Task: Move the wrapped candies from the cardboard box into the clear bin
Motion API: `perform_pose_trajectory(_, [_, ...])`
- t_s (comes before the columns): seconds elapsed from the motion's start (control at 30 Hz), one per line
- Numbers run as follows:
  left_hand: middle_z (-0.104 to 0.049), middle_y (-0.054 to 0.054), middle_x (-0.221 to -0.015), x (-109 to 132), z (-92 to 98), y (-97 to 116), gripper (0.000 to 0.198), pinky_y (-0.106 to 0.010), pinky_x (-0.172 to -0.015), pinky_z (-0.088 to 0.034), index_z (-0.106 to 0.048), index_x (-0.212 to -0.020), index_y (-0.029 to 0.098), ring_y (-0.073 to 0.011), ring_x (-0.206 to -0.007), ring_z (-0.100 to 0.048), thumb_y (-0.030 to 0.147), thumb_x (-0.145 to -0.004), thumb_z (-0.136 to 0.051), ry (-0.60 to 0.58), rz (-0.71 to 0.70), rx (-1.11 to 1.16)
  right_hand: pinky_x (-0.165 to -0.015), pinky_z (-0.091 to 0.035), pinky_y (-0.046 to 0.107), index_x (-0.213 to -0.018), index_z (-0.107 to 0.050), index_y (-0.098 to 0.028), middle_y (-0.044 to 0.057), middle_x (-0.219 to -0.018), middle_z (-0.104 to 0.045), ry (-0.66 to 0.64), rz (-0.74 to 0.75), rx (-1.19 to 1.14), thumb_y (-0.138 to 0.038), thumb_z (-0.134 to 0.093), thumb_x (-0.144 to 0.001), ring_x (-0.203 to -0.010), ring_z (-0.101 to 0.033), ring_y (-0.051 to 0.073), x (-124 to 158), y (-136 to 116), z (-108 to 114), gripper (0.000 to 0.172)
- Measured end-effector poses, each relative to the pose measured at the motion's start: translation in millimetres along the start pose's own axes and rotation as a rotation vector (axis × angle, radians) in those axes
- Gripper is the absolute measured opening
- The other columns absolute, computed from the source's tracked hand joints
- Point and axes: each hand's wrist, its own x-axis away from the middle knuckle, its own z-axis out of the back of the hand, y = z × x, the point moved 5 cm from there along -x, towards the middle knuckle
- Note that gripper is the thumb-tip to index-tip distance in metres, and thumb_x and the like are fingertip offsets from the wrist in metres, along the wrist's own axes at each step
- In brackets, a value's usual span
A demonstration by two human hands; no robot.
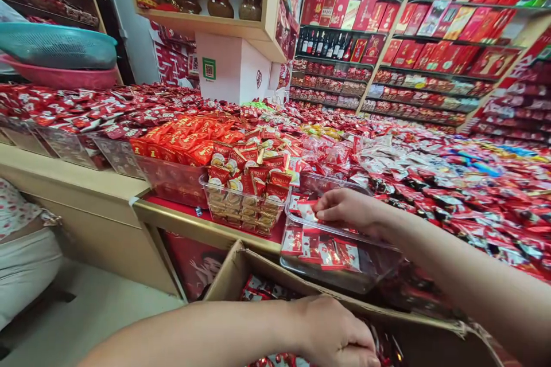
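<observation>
My right hand (344,209) reaches into a clear plastic bin (365,269). Its fingers are pinched on a red-and-white candy packet (307,211). Several similar packets (321,249) stand in rows inside that bin, visible through its front wall. Down in front, my left hand (338,332) is inside an open cardboard box (301,282), fingers curled closed; whatever they hold is hidden. Red and dark shiny packets (262,288) lie in the box, partly covered by my left arm.
Left of the bin stands a clear tub of durian candies (245,195), beside a tub of orange-red packets (181,143). Heaps of wrapped sweets (430,183) cover the display. A teal basket (60,46) rests at far left. A person's white trousers (26,269) show at left.
</observation>
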Motion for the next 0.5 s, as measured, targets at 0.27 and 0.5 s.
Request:
perform_pose_trajectory(0.27, [-0.067,-0.001,-0.098,-4,-4.6,1,0.022,-0.017,-0.062,-0.043,-0.059,-0.097,0.017,-0.0129,-0.087,-0.062,0.028,-0.083,-0.046,-0.175,-0.114,-0.120,-0.046,-0.048,0.021,-0.051,-0.056,-0.014,-0.003,-0.043,-0.056,-0.283,-0.276,0.068,0.001,-0.062,-0.055,-0.040,-0.052,0.009,-33,18,-33,0.016])
perform_pose_trajectory(0.5, [-0.069,-0.001,-0.088,-3,-4.5,1,0.017,-0.022,-0.053,-0.041,-0.061,-0.087,0.020,-0.0155,-0.078,-0.063,0.030,-0.081,-0.049,-0.162,-0.107,-0.129,-0.038,-0.046,0.019,-0.042,-0.053,-0.015,-0.004,-0.039,-0.055,-0.242,-0.235,0.069,-0.007,-0.068,-0.048,-0.040,-0.055,0.011,-37,19,-48,0.018])
